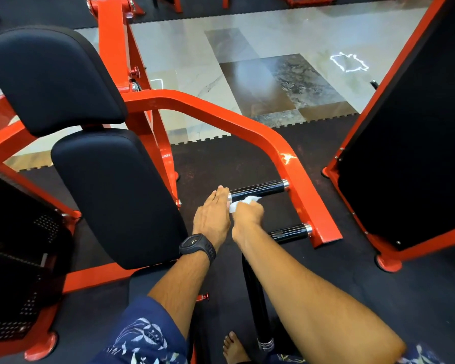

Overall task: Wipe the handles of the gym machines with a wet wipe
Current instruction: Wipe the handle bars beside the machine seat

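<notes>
The wet wipe (243,202) is gripped at twelve o'clock of the curled right hand (247,215), against the upper handle (263,189); the left hand (212,216) is held flat at the wipe's nine o'clock.

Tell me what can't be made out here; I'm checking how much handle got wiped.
Head view:
Upper handle: near end hidden by the left hand and right hand.
Wet wipe: mostly bunched inside the right hand.
Lower handle: inner end behind the right arm.
Wetness: too faint to tell.
</notes>
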Action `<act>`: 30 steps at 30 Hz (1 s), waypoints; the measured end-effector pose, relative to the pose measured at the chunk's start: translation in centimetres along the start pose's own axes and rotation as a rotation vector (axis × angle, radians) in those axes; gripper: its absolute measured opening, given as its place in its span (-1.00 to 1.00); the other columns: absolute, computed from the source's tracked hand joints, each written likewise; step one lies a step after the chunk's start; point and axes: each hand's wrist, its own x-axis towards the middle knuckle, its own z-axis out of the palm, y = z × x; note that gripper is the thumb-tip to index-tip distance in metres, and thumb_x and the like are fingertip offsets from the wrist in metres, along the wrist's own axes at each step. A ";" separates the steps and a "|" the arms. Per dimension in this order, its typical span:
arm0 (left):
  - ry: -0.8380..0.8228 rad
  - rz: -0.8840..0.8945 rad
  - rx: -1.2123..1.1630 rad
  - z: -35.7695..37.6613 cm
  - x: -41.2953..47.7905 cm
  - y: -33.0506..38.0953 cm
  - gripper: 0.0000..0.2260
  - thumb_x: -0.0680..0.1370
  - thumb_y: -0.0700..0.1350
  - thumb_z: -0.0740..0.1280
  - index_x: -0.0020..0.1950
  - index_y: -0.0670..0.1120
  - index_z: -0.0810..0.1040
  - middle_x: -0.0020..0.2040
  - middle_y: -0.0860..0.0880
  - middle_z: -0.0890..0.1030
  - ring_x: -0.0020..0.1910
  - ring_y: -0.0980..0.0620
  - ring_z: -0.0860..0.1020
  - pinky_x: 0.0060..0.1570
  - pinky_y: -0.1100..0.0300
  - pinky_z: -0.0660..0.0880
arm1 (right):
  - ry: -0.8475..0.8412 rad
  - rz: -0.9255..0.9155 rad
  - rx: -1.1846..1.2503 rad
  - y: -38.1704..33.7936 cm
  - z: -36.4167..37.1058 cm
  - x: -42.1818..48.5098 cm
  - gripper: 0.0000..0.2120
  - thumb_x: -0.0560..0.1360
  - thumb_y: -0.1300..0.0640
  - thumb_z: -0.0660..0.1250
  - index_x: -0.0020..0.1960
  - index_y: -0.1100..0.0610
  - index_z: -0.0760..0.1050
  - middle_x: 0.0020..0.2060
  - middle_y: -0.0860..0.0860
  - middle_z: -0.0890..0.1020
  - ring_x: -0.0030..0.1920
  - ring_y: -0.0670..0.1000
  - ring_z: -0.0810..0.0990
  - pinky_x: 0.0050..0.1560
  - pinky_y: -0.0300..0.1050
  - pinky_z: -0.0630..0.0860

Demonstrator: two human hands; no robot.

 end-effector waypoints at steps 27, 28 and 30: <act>0.045 -0.026 -0.137 -0.2 -0.8 0.2 -0.57 0.67 0.01 0.11 0.56 0.06 0.24 0.49 0.03 0.40 0.45 -0.01 0.40 0.29 -0.09 0.48 | -0.153 -1.025 -1.197 0.6 -3.1 -1.0 -0.73 0.63 -0.09 0.18 0.23 -0.13 0.58 0.09 -0.23 0.62 0.10 -0.30 0.54 0.12 -0.21 0.43; 0.054 -0.027 -0.138 -0.1 -0.9 0.2 -0.57 0.67 -0.01 0.11 0.55 0.04 0.25 0.47 0.02 0.42 0.42 -0.01 0.42 0.29 -0.09 0.48 | -0.182 -1.161 -1.261 0.4 -3.2 0.0 -0.71 0.64 0.01 0.14 0.25 -0.04 0.57 0.16 -0.14 0.62 0.18 -0.17 0.55 0.20 -0.13 0.46; 0.062 -0.040 -0.144 -0.4 -1.1 0.6 -0.59 0.67 -0.04 0.10 0.54 0.02 0.28 0.41 0.01 0.47 0.35 -0.03 0.47 0.30 -0.07 0.46 | -0.258 -1.397 -1.509 -0.1 -3.0 1.7 -0.67 0.61 0.21 0.15 0.32 0.18 0.50 0.23 0.09 0.57 0.29 0.09 0.50 0.31 -0.02 0.40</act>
